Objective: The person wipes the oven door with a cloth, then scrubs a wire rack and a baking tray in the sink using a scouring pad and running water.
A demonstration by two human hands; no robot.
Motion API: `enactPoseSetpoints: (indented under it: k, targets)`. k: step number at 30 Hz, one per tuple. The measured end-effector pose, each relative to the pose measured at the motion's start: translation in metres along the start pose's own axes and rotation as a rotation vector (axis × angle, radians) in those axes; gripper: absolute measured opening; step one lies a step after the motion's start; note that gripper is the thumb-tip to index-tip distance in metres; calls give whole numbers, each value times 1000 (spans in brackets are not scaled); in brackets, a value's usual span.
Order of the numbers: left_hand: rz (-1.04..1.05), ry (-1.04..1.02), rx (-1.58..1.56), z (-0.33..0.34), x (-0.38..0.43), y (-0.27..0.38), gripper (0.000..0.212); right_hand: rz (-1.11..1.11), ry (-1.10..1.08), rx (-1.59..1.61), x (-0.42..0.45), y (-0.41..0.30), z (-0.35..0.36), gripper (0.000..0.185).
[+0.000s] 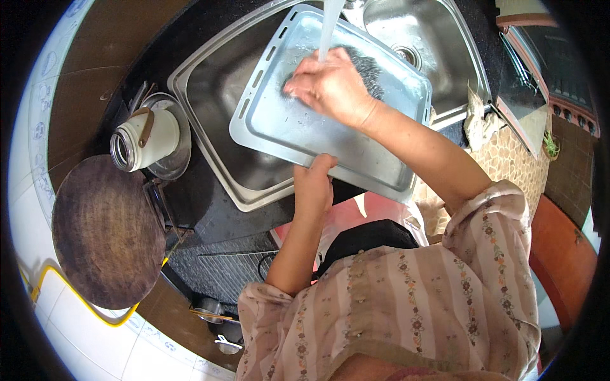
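Note:
A grey metal baking tray (295, 126) with slots along its rims lies tilted over the double sink. My left hand (314, 183) grips its near rim, thumb on top. On the tray's inner face rests my right hand (333, 83), blurred, with its fingers bent downward; whether it holds something beneath is hidden. A stream of water (330, 28) falls from above onto the back of that hand. Beside the hand, dark bristly-looking streaks (367, 71) show on the wet tray; I cannot tell whether they are an object or splashing water.
Under the tray are the large steel basin (209, 90) and a smaller basin (443, 47) with a drain. To the left stand a cream jug (155, 133) on a metal plate (183, 159) and a round wooden board (109, 233). A cloth (475, 121) hangs at the sink's right edge.

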State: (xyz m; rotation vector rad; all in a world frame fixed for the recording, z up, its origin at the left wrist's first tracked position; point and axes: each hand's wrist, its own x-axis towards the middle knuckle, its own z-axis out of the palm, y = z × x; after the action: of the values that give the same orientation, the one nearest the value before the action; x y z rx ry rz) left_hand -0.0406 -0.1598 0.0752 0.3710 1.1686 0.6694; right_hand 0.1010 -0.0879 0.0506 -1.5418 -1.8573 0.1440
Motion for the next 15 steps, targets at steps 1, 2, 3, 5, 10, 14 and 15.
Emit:
enactPoseSetpoints:
  k: [1,2,3,5,10,14,15]
  targets:
    - [24,-1,25,-1,2,-2,27,12,-12,-69,-1,-2,-2,8]
    - [25,0,37,-3,5,-3,28,-45,-35,2,-3,-10,-1,9]
    - [19,0,53,-5,5,-6,29,-96,-60,72,-8,-23,-4,9]
    - [-22,39,89,-5,1,-5,30,-174,-103,130,-11,-21,-1,10]
    - [52,15,70,-3,6,-7,32,-119,-102,48,-12,-18,-3,8]
    - [20,20,7,-1,0,-3,31,-51,-86,-15,-22,10,-4,8]
    - [12,25,7,-3,1,-2,32,48,-129,-110,-20,22,-13,10]
